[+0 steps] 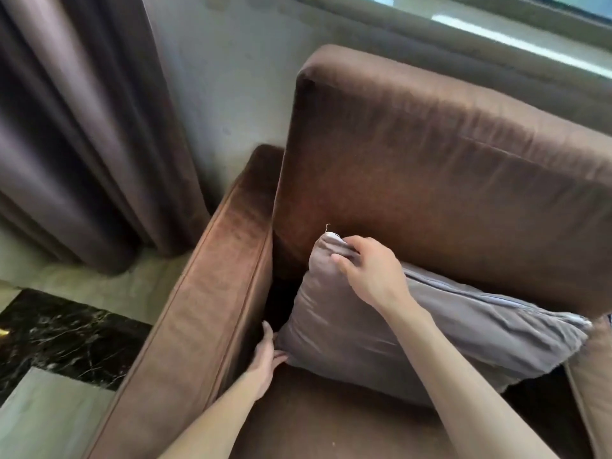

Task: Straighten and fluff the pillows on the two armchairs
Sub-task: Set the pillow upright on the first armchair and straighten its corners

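Note:
A grey pillow (390,329) leans against the back cushion of a brown armchair (447,180), its zipper edge facing up. My right hand (367,270) pinches the pillow's upper left corner between thumb and fingers. Low on the pillow's left side, my left hand (265,356) presses flat against the lower left corner, wedged between the pillow and the chair's left armrest (205,293). The pillow's right end reaches the right armrest (592,376). The second armchair is out of view.
A dark purple curtain (76,134) hangs at the left, down to the floor. Dark marble and pale tiles (56,329) cover the floor left of the chair. A wall and a window sill (496,38) run behind the chair.

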Motion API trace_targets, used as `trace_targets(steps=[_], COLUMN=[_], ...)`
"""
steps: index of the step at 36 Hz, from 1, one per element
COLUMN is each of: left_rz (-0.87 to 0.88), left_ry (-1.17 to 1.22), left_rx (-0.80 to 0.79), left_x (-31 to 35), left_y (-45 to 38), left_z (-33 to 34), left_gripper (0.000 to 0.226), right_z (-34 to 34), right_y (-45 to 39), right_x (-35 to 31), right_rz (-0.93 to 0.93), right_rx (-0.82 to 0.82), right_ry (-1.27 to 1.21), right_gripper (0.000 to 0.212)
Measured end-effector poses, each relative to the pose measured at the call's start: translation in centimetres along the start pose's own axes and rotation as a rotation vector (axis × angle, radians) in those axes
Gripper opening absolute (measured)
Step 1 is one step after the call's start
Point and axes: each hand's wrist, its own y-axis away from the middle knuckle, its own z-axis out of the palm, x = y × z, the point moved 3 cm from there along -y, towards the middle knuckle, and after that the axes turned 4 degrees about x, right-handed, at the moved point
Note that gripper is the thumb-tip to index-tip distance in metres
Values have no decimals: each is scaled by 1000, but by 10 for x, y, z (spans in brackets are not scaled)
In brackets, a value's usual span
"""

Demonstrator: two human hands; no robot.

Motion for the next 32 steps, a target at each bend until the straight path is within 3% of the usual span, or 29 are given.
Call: trace_targets(steps=[3,7,10,13,16,22,27,32], left_rz=[-14,26,5,0,55,457,893,1047], left_ry=[-55,-76,-124,-162,-302,-299,-339,-493], left_rx=[3,33,18,5,63,266,259,194], left_x=[-1,-7,-7,-7,-4,59,109,125], left_y=[-3,-20,-22,-16,-6,47,133,194], left_z=[3,0,0,2,0,17,64,143], left_gripper=[70,79,77,80,79,54,40,23], right_z=[-4,-14,-11,-12,-23,-54,-75,-80], right_y=[-6,-5,5,19,41,106,169,208], right_x=[0,-4,-4,7,32,111,186,264], right_rz=[42,40,-15,-31,13,149,340,531], right_rx=[131,287,264,190,167,261,337,324], right_ry=[-152,-295,-370,-458,-498,-581,-736,-821], right_gripper=[11,26,30,17,25,16,13,13])
